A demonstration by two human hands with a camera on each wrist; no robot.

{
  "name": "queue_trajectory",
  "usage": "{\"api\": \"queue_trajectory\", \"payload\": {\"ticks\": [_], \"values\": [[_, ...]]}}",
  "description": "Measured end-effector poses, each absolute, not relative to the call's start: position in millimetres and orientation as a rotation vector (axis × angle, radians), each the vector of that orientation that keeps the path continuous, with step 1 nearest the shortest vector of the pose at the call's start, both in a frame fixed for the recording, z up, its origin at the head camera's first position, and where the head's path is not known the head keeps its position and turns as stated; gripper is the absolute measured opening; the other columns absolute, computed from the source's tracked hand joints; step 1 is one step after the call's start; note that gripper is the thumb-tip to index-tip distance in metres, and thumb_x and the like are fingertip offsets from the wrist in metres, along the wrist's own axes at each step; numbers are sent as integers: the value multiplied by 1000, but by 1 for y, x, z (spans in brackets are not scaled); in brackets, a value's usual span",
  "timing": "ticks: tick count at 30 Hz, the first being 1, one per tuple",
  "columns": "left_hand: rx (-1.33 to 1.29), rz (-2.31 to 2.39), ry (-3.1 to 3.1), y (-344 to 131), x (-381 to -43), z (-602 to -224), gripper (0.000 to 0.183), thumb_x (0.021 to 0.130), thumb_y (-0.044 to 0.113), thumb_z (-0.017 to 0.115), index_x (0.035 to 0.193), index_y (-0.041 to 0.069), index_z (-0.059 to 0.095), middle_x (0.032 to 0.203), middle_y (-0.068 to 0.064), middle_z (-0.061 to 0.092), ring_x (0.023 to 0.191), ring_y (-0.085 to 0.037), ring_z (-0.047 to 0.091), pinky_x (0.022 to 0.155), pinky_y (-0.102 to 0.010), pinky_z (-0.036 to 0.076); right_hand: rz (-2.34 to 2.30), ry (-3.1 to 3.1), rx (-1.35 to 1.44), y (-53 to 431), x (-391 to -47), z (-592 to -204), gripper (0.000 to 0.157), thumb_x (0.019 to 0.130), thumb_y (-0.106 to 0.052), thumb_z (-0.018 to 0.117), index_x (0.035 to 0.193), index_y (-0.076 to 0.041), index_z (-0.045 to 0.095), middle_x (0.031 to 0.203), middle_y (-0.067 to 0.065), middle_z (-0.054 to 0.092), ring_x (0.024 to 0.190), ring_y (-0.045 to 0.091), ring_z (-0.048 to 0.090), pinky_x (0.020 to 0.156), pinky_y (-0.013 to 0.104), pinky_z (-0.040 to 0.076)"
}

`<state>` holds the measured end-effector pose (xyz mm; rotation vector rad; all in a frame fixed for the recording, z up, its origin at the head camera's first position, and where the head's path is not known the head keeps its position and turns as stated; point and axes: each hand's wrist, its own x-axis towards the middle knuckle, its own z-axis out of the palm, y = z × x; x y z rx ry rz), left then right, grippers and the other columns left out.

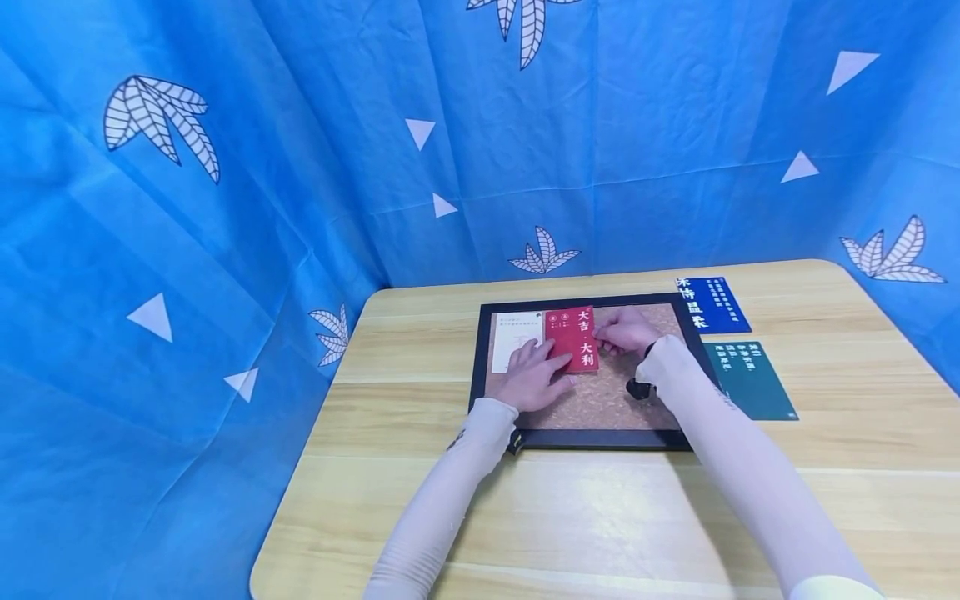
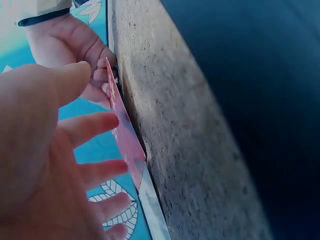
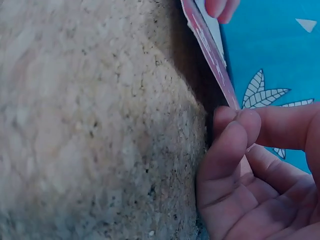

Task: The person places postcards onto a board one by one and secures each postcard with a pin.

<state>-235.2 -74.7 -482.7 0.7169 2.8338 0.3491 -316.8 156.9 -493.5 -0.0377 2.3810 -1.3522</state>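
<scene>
A red card point(image 1: 564, 330) with white characters lies on the cork surface of a black-framed board point(image 1: 600, 408). Spread over the card's lower left is my left hand point(image 1: 531, 379), its fingers point(image 2: 100, 172) fairly straight and touching it. My right hand point(image 1: 628, 331) pinches the card's right edge between thumb and fingertips, seen close in the right wrist view, where the red card point(image 3: 212, 55) tilts slightly off the cork. A white card point(image 1: 507, 335) with faint print sits left of the red one, partly under my left hand.
Right of the board, a blue card point(image 1: 720, 304) and a green card point(image 1: 757, 379) lie on the wooden table point(image 1: 600, 517), the green one partly behind my right sleeve. A blue curtain point(image 1: 360, 100) with leaf and triangle prints hangs behind and to the left.
</scene>
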Motion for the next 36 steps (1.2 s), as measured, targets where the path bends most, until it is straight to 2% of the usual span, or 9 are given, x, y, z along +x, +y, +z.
{"api": "queue_trajectory", "payload": {"ticks": [3, 8, 12, 16, 20, 29, 36], "values": [[707, 291, 2815, -74, -234, -483, 62, 105, 58, 41, 159, 27, 42, 172, -10, 27, 159, -38, 21, 129, -55, 18, -1318, 2428, -58, 155, -316, -493, 22, 101, -11, 60, 105, 7, 74, 69, 0, 67, 62, 10, 60, 60, 24, 51], [706, 233, 2802, -74, -232, -482, 64, 104, 60, 40, 159, 28, 42, 171, -9, 29, 158, -37, 23, 128, -57, 18, -1281, 2503, -57, 151, -312, -490, 24, 98, -8, 62, 109, 8, 75, 71, 2, 70, 63, 10, 62, 60, 23, 53], [708, 208, 2807, -74, -232, -481, 64, 104, 61, 40, 159, 28, 42, 171, -9, 29, 158, -36, 24, 128, -58, 18, -1234, 2553, -27, 149, -309, -489, 23, 98, -12, 64, 110, 4, 75, 75, 3, 71, 66, 13, 63, 61, 25, 51], [706, 206, 2803, -73, -231, -481, 65, 104, 62, 40, 159, 28, 42, 172, -9, 28, 157, -37, 24, 127, -59, 18, -1152, 2594, -68, 149, -305, -486, 34, 96, -20, 70, 123, 1, 71, 102, 15, 73, 81, 21, 63, 66, 28, 48], [698, 198, 2809, -72, -231, -482, 67, 102, 64, 40, 160, 28, 41, 171, -8, 28, 156, -36, 26, 127, -60, 18, -1055, 2640, -169, 147, -304, -484, 52, 94, -24, 74, 138, 0, 63, 126, 22, 69, 95, 26, 64, 70, 28, 48], [648, 249, 2778, -69, -232, -483, 69, 101, 64, 43, 161, 29, 38, 171, -7, 27, 157, -35, 23, 129, -61, 12, -938, 2707, -327, 148, -308, -485, 59, 91, -17, 79, 143, 2, 58, 128, 23, 69, 85, 23, 59, 65, 28, 42], [620, 259, 2767, -68, -231, -482, 71, 100, 66, 43, 161, 31, 37, 173, -7, 24, 159, -35, 20, 130, -60, 10, -923, 2692, -320, 147, -312, -486, 61, 91, -17, 78, 145, 1, 56, 139, 25, 63, 92, 26, 58, 70, 29, 41]]}}
